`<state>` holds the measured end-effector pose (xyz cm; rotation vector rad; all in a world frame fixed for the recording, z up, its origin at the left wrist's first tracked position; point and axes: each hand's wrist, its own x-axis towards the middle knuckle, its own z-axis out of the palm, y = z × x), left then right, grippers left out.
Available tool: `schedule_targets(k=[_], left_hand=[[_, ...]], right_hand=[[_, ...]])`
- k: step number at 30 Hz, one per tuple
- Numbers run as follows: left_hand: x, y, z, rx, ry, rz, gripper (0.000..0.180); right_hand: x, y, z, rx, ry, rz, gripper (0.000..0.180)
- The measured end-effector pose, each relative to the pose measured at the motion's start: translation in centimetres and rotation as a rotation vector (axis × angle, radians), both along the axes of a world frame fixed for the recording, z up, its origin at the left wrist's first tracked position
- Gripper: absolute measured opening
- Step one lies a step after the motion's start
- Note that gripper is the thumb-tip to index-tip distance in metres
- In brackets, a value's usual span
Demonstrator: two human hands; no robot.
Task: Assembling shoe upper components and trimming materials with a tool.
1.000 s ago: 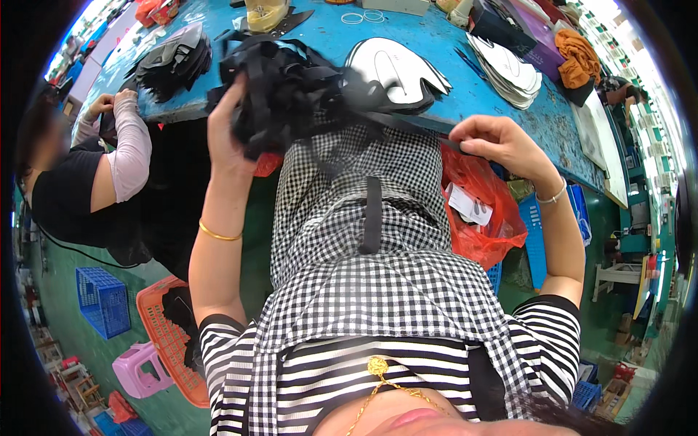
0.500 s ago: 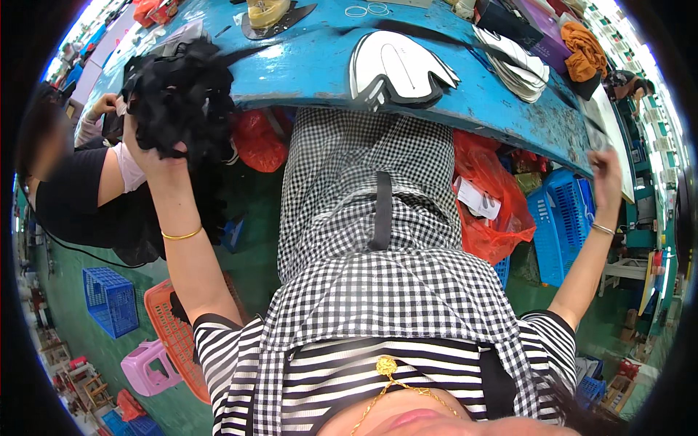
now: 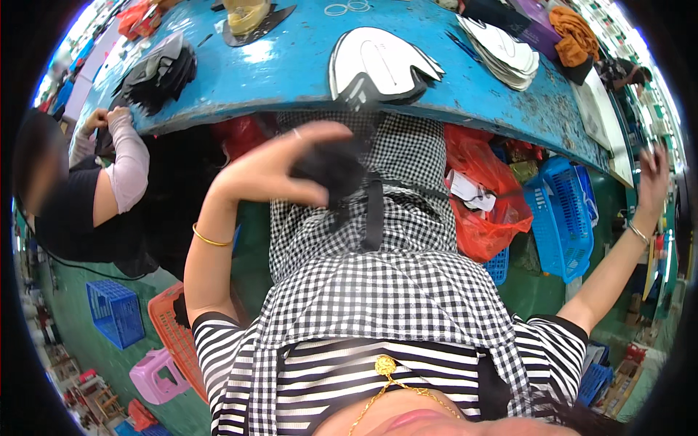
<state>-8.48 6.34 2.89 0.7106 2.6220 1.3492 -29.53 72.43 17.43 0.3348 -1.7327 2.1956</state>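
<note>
My left hand (image 3: 280, 171) reaches over my lap, thumb and fingers spread wide. Between and just past its fingertips is a motion-blurred black bundle (image 3: 331, 168) of what looks like soft fabric strips. It appears loose in front of the apron (image 3: 407, 149), not gripped. Thin dark strands trail from it toward the right. Far out to the right, my right hand (image 3: 652, 174) is raised past the table edge, fingers apart, with nothing visible in it. Ahead lies a stack of white, black-edged shoe-upper pieces (image 3: 378, 64) at the table's near edge.
On the blue table (image 3: 291, 73) are a black and grey stack (image 3: 158, 73), more white pieces (image 3: 502, 51) and an orange cloth (image 3: 574, 33). A co-worker (image 3: 73, 182) sits at left. Below are a red bag (image 3: 483, 225), a blue basket (image 3: 560, 225) and a pink stool (image 3: 156, 374).
My left hand has come down from the left table edge to my lap, and its fingers have opened from the black bundle. My right hand has moved farther out to the right.
</note>
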Motion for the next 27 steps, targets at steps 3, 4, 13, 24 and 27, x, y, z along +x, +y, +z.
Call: schedule_targets(k=[3, 4, 13, 24, 27], left_hand=[[-2.1, 2.4, 0.2, -0.373, -0.110, -0.201, 0.097], [-2.9, 3.4, 1.5, -0.364, 0.037, -0.185, 0.099], [-3.9, 10.6, 4.2, 0.191, -0.189, -0.118, 0.018], [-8.2, 7.6, 11.5, -0.108, -0.041, -0.086, 0.073], [-9.9, 10.0, 9.0, 0.253, -0.253, -0.022, 0.068]], right_hand=[[5.5, -12.0, 0.0, 0.526, 0.029, 0.217, 0.025], [7.8, -17.3, 0.5, 0.918, 0.137, 0.316, 0.023], [9.1, -32.7, -2.7, 1.281, 0.523, 0.881, 0.015], [4.4, -34.0, -4.2, 0.347, -0.598, 1.209, 0.016], [3.0, -35.2, -5.8, 0.194, -0.658, 1.231, 0.017]])
